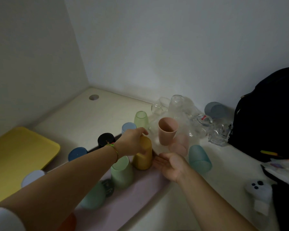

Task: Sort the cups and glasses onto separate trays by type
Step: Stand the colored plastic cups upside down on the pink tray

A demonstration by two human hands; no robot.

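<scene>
My left hand (134, 142) grips the top of an upside-down yellow cup (143, 155) standing on the pink tray (123, 207). My right hand (171, 165) lies open, palm up, just right of that cup, holding nothing. Around them on the tray stand a green cup (122, 172), a teal cup (93, 195), a dark blue cup (77, 153), a black cup (106, 140) and a white cup (32, 178). An upright pink cup (167, 130), a teal cup (199, 158) and several clear glasses (187, 112) stand on the table beyond.
A yellow tray (18, 157) lies at the left. A black backpack (270, 114) fills the right side, with papers and a small white device (259, 192) near the front right. Walls close off the back and left.
</scene>
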